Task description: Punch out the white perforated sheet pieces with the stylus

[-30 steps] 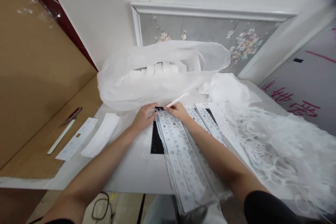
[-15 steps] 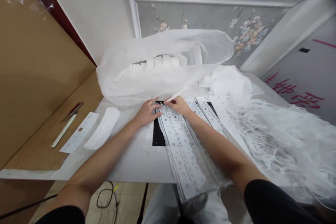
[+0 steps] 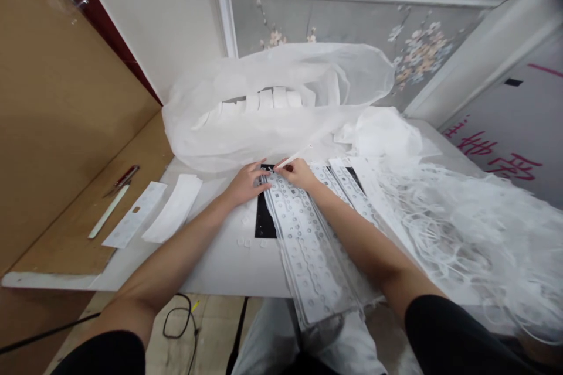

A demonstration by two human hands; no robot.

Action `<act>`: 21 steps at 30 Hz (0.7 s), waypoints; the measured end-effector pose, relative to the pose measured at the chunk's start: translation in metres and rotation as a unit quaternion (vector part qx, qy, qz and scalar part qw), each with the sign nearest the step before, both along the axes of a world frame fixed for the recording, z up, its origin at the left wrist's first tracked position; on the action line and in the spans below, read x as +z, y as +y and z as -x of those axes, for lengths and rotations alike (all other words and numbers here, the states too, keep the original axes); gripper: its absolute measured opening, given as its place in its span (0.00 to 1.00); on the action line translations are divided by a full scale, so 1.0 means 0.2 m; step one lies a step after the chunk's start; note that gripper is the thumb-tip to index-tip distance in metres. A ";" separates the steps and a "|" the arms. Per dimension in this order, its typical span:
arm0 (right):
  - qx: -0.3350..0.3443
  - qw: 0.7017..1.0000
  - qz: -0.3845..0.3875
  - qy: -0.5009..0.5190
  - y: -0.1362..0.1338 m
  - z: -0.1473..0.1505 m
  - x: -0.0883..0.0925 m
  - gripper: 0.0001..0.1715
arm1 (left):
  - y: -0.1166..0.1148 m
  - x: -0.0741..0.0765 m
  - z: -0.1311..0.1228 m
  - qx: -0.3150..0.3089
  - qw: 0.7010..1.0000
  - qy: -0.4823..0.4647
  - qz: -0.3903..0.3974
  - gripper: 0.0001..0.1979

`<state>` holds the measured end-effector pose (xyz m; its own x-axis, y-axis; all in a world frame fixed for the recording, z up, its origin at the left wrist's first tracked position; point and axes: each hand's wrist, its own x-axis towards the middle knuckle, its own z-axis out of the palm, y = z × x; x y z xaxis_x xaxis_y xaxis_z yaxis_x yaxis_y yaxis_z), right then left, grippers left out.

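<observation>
In my right hand point(image 3: 297, 172) is a thin white stick-like tool point(image 3: 294, 157), pinched between the fingers, its lower tip at the far end of a patterned sheet stack point(image 3: 303, 240). These long, translucent sheets carry rows of small rings and squares, and their near end hangs over the table edge. My left hand point(image 3: 249, 181) rests with fingers apart at the stack's far left corner. Beneath the sheets lies a black mat point(image 3: 265, 220). Several tiny clear pieces point(image 3: 247, 242) are scattered left of the stack. What the tool's tip touches is too small to make out.
A large translucent bag point(image 3: 237, 135) with white curved pieces lies behind my hands. Tangled white scrap strips point(image 3: 457, 240) fill the right side. To the left are white sheets point(image 3: 173, 208), a pale strip point(image 3: 109, 212) and a red cutter point(image 3: 126, 176). A framed picture point(image 3: 343, 29) leans behind.
The camera view has shifted slightly. Both hands keep nearly the same place at the stack's far end, and the white tool is still in my right hand.
</observation>
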<state>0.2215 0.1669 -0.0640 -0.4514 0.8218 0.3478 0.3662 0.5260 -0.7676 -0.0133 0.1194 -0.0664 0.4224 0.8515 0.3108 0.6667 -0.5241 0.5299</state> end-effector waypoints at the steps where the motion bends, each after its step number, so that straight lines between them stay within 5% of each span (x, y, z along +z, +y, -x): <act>1: 0.016 1.000 -0.026 -0.007 -0.01 0.00 0.01 0.13 | 0.00 0.00 0.00 -0.004 1.000 0.000 -0.002 0.18; 13: 0.077 0.955 -0.209 -0.198 -0.04 -0.01 0.01 0.18 | 0.02 -0.02 0.00 -0.009 1.000 0.005 -0.013 0.16; 21: 0.042 0.952 -0.200 -0.226 -0.04 0.03 0.01 0.17 | 0.02 0.00 -0.01 -0.011 1.000 -0.006 -0.009 0.13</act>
<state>0.2158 0.1587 -0.0627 -0.6872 0.6187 0.3807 0.5556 0.7853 -0.2732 -0.0122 0.1238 -0.0674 0.4379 0.8358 0.3310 0.6481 -0.5487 0.5281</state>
